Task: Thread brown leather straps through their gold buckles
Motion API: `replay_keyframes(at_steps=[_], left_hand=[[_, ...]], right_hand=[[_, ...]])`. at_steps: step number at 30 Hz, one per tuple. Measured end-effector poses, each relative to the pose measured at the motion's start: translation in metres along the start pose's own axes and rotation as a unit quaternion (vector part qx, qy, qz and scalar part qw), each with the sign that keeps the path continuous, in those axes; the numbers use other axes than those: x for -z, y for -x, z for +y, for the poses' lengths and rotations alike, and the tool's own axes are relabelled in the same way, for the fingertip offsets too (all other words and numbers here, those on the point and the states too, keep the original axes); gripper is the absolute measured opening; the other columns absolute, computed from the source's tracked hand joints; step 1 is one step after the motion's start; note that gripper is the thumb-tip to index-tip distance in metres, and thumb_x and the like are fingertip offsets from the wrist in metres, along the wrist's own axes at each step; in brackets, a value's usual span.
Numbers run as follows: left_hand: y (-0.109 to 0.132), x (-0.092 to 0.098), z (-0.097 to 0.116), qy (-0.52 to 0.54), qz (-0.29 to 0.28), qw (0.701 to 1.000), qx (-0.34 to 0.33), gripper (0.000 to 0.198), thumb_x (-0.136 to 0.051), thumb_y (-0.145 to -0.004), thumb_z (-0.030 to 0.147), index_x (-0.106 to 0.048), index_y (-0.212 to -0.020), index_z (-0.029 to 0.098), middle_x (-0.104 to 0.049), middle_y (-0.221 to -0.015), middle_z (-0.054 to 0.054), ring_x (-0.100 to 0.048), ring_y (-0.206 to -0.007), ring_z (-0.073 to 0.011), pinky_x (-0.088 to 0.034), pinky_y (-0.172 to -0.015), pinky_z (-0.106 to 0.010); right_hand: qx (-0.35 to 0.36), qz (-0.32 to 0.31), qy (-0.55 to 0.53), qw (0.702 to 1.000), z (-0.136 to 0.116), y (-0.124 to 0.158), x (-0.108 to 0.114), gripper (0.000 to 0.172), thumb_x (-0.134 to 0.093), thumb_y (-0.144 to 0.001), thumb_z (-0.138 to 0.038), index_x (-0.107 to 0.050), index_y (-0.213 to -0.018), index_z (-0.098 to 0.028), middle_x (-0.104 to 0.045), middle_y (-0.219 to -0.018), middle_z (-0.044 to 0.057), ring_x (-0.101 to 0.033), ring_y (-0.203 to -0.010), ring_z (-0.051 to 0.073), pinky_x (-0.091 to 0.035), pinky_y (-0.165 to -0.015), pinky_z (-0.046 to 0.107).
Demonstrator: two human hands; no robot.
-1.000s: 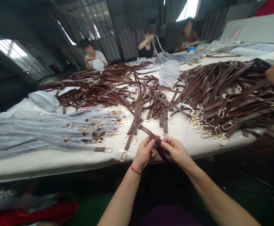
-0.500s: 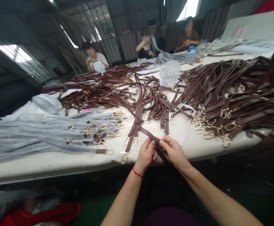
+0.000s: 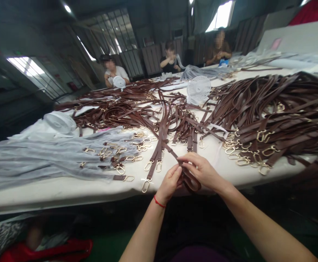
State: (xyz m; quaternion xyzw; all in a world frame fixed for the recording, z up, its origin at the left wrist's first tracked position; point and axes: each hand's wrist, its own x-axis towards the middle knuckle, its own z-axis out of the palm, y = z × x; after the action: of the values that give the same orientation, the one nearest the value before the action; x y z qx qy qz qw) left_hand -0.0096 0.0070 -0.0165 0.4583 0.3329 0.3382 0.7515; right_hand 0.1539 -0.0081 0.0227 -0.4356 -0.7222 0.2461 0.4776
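Both my hands meet at the near edge of a long white table. My left hand, a red thread round its wrist, pinches a brown leather strap. My right hand grips the same strap from above, fingers curled. The strap bends into a loop below my fingers and runs up the table to a bundle of like straps with gold clips.
A big pile of brown straps with gold hooks fills the right side. Straps in grey wrapping lie at left. Two white fans stand on the table. Three people sit at the far end.
My right hand has risen above the left one, and the strap now bends into a loop under my fingers. The view has tilted down slightly.
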Motion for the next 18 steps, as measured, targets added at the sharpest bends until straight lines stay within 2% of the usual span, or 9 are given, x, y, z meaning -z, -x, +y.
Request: replay_keyframes(at_steps=[3,5,7,9,11,13,15,18], left_hand=[[0.005,0.000,-0.003,-0.001,0.035,0.999,-0.010,0.039,-0.060,-0.083,0.054,-0.055,-0.097,0.018,-0.038,-0.060,0.006,-0.033,-0.045,-0.0046,-0.024,-0.041,-0.016],[0.007,0.000,-0.005,-0.025,0.041,0.999,-0.023,0.039,-0.059,-0.083,0.055,-0.058,-0.091,0.017,-0.046,-0.064,0.003,-0.039,-0.049,-0.0068,-0.030,-0.044,-0.019],[0.008,-0.002,-0.007,-0.049,0.047,0.997,-0.042,0.042,-0.057,-0.084,0.056,-0.060,-0.086,0.015,-0.053,-0.067,-0.001,-0.045,-0.053,-0.0092,-0.034,-0.048,-0.021],[0.009,-0.006,-0.007,-0.045,0.066,0.996,-0.048,0.050,-0.050,-0.085,0.062,-0.061,-0.085,0.013,-0.054,-0.065,-0.003,-0.044,-0.051,-0.0093,-0.032,-0.045,-0.021],[0.010,-0.010,-0.007,-0.011,0.087,0.996,-0.034,0.057,-0.043,-0.085,0.067,-0.059,-0.086,0.013,-0.046,-0.058,0.001,-0.034,-0.045,-0.0068,-0.022,-0.039,-0.019],[0.011,-0.014,-0.006,0.042,0.088,0.995,-0.019,0.060,-0.040,-0.085,0.070,-0.057,-0.086,0.013,-0.035,-0.053,0.005,-0.021,-0.041,-0.0048,-0.012,-0.036,-0.017],[0.012,-0.018,-0.006,0.100,0.070,0.992,-0.013,0.059,-0.040,-0.085,0.071,-0.055,-0.085,0.014,-0.027,-0.050,0.008,-0.014,-0.041,-0.0046,-0.010,-0.035,-0.016],[0.015,-0.021,-0.006,0.162,0.043,0.986,-0.010,0.059,-0.035,-0.085,0.073,-0.051,-0.083,0.016,-0.020,-0.048,0.009,-0.011,-0.040,-0.0050,-0.012,-0.034,-0.016]], right_hand=[[0.001,-0.017,0.004,1.000,-0.004,-0.001,-0.002,0.013,-0.053,-0.089,-0.016,-0.065,-0.091,-0.022,-0.062,-0.088,0.006,-0.055,-0.088,0.022,-0.043,-0.081,0.036],[-0.039,-0.018,-0.016,0.999,-0.003,0.001,-0.006,0.008,-0.057,-0.086,-0.018,-0.060,-0.081,-0.021,-0.060,-0.079,0.003,-0.054,-0.078,0.020,-0.043,-0.073,0.033],[-0.094,-0.042,-0.071,0.992,0.002,0.001,-0.009,0.011,-0.057,-0.085,-0.020,-0.055,-0.074,-0.021,-0.058,-0.069,0.000,-0.054,-0.067,0.018,-0.042,-0.064,0.030],[-0.130,-0.061,-0.130,0.981,0.012,-0.005,-0.012,0.013,-0.057,-0.084,-0.023,-0.053,-0.072,-0.021,-0.057,-0.062,-0.002,-0.053,-0.060,0.017,-0.040,-0.059,0.029],[-0.144,-0.028,-0.142,0.979,0.023,-0.018,-0.013,0.013,-0.059,-0.080,-0.025,-0.053,-0.069,-0.020,-0.057,-0.060,-0.002,-0.052,-0.060,0.017,-0.039,-0.060,0.028],[-0.151,0.038,-0.107,0.982,0.036,-0.034,-0.012,0.013,-0.063,-0.074,-0.025,-0.054,-0.065,-0.020,-0.056,-0.061,-0.002,-0.050,-0.061,0.016,-0.037,-0.061,0.028],[-0.163,0.085,-0.073,0.980,0.049,-0.051,-0.008,0.013,-0.065,-0.069,-0.025,-0.055,-0.063,-0.019,-0.054,-0.059,-0.003,-0.046,-0.060,0.015,-0.034,-0.060,0.027],[-0.178,0.122,-0.064,0.974,0.065,-0.069,-0.003,0.013,-0.066,-0.069,-0.026,-0.056,-0.063,-0.020,-0.051,-0.057,-0.004,-0.042,-0.057,0.014,-0.030,-0.057,0.027]])
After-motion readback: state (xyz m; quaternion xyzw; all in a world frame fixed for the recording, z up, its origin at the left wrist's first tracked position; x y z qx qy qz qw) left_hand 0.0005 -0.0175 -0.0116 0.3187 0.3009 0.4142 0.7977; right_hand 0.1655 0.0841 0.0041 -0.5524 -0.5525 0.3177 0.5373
